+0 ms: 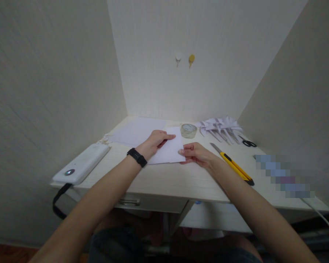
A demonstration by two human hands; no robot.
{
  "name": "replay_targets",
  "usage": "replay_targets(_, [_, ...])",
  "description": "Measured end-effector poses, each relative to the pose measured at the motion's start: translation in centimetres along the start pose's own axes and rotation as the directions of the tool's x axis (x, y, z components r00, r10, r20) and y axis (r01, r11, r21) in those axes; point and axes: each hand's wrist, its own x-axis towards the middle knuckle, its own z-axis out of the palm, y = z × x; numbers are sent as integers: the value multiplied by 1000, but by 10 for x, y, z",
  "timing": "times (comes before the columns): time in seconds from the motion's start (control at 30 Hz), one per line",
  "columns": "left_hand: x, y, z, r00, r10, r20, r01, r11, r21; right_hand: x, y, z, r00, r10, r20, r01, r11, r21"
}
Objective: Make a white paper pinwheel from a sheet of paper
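Note:
A white sheet of paper (168, 151), which looks folded, lies in front of me near the middle of the desk. My left hand (160, 138), with a black watch band on its wrist, grips the paper at its upper left; the thumb rests along the top and the other fingers are curled, partly hidden. At the lower right corner, my right hand (194, 153) pinches the paper's edge between thumb and fingers. Right of the right forearm lies a yellow utility knife (234, 166) with its blade out. A roll of clear tape (189, 130) sits just behind the paper.
Flat white paper (138, 130) lies at the back left. Folded paper pinwheel shapes (220, 128) are piled at the back right beside black scissors (249, 143). A white device (82, 163) stands at the left edge, and a pixelated object (283, 177) with a cable lies far right.

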Motion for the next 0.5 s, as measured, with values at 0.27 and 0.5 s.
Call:
replay_targets(0.27, [-17, 13, 9, 935, -153, 319, 148, 988, 39, 7, 0, -1, 954, -172, -246, 188, 981, 43])
replay_targets(0.5, [-17, 11, 6, 894, -62, 443, 53, 998, 34, -2, -1, -1, 995, -84, -60, 78, 993, -87])
